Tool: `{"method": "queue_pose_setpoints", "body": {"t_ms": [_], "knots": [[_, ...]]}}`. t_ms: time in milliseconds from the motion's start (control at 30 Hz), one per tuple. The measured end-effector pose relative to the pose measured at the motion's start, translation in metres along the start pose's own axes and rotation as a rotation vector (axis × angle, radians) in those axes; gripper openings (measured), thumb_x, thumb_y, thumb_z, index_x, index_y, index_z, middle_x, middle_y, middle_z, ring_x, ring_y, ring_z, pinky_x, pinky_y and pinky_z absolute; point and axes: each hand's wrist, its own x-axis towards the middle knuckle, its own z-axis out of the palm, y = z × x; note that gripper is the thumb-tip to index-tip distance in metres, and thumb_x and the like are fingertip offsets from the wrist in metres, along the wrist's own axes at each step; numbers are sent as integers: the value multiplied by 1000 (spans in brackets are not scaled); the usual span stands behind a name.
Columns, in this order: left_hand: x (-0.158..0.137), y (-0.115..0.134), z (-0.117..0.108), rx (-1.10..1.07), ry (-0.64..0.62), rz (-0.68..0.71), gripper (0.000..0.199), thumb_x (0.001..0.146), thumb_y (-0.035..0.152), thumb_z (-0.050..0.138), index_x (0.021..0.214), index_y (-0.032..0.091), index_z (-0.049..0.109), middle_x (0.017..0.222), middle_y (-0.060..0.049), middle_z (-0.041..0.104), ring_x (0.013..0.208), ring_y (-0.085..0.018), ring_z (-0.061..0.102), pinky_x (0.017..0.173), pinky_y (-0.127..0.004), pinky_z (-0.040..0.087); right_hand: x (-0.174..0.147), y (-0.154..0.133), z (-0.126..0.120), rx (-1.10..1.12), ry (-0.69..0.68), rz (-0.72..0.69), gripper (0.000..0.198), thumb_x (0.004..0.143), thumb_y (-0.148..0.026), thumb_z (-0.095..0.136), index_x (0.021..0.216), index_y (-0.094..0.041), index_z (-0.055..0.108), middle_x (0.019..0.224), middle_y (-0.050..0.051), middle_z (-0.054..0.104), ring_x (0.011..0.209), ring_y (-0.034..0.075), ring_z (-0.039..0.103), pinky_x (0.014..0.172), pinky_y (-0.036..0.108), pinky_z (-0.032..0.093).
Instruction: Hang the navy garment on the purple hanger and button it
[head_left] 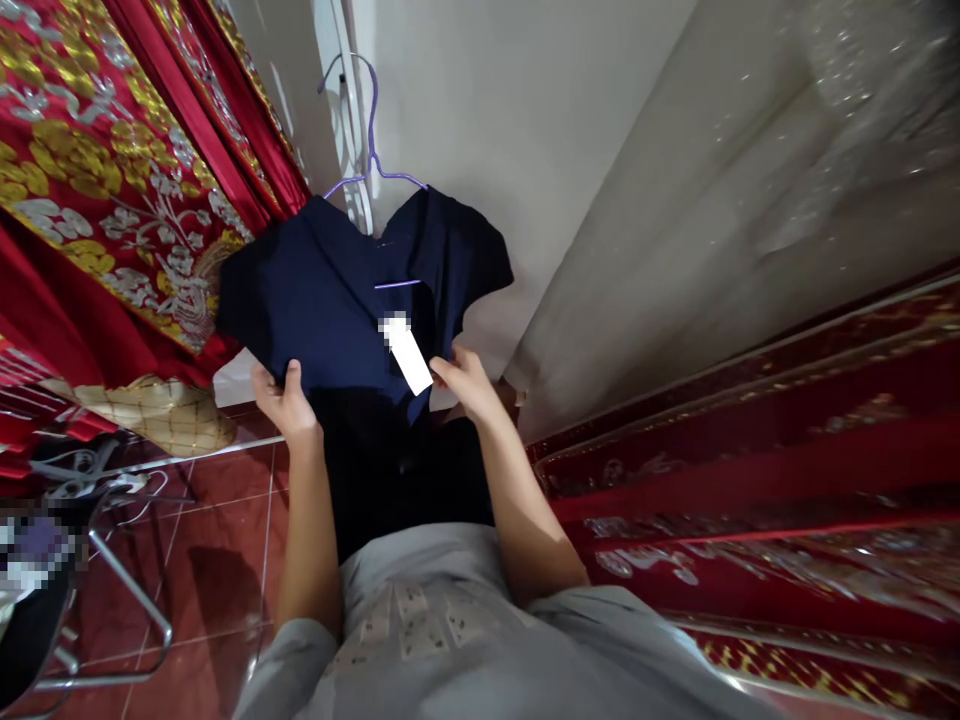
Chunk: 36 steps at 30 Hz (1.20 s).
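Observation:
A dark navy short-sleeved shirt [322, 290] hangs in front of me on a purple wire hanger [373, 120]. A white tag [411, 358] shows on its front, right of the middle, with its upper end blurred out. My left hand [286, 400] is closed on the shirt's lower left edge, thumb in front and the other fingers partly hidden. At the lower right edge my right hand [463, 380] pinches the cloth close to the tag, its fingertips partly hidden. Below the shirt, dark cloth merges into shadow.
Red fabric with gold and silver floral decoration [112, 150] hangs at the left. A sheer sparkling cloth [675, 230] and red embroidered cloth [750, 480] fill the right side. A metal-framed chair [131, 580] stands on red floor tiles [225, 560] at lower left.

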Motion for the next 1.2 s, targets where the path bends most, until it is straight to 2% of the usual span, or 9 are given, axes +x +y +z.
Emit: {"method": "queue_pose_setpoints", "body": {"t_ms": [133,267,333,433,667,800,933,1067,1200], "knots": [[-31,13,14,59,-11,220,42,87,33,76,123,28,55,141,-8,54,136,-26,52,120,-41,39,-22,-38,-21,85,-109,-67,15,72,-27,71,73,-22,57,68,-2,59,62,15,57,58,29,46],[-70,29,31,-122,-531,114,30,89,47,74,107,26,64,106,-10,67,102,-27,69,88,-37,57,-34,-58,-11,148,-380,-81,14,72,-29,75,75,-22,63,68,-1,63,62,16,59,59,30,50],[-84,34,38,-203,-628,36,36,81,47,83,105,27,66,97,-8,68,90,-26,70,76,-35,58,-39,-59,-8,181,-435,-85,19,73,-33,79,77,-22,65,68,-1,64,62,16,60,59,30,51],[-93,36,47,-267,-588,-24,39,73,40,90,100,27,65,90,-5,68,79,-22,69,70,-32,56,-43,-59,-9,211,-425,-154,24,74,-38,83,78,-23,65,71,-1,66,61,15,58,59,29,51],[-84,37,57,-233,-514,-89,40,82,39,75,66,19,44,56,4,46,48,-8,44,45,-18,34,-44,-67,-20,136,-470,-148,35,74,-44,85,83,-20,62,74,-1,64,64,14,57,61,28,52],[-97,52,55,-268,-511,-101,38,84,28,69,64,19,38,52,6,43,44,-7,44,43,-16,36,-50,-73,-35,135,-320,-114,31,78,-38,81,82,-19,57,70,-3,58,61,12,56,60,26,52],[-115,75,45,-294,-534,9,32,85,17,66,71,20,37,54,7,48,44,-8,55,43,-15,40,-62,-78,-44,135,-303,-100,30,79,-36,80,83,-20,56,70,-3,57,61,11,56,56,24,50],[-115,94,28,-168,-563,226,12,88,9,63,93,20,59,58,8,57,45,-7,58,46,-14,42,-72,-85,-43,152,-367,-81,31,79,-36,81,87,-19,56,72,-3,59,62,11,58,55,23,51],[-105,99,14,66,-738,283,35,94,8,52,119,18,74,59,5,60,48,-7,57,52,-17,47,-75,-89,-36,187,-391,-94,31,76,-31,84,87,-18,57,72,-4,59,58,9,56,53,22,50]]}}
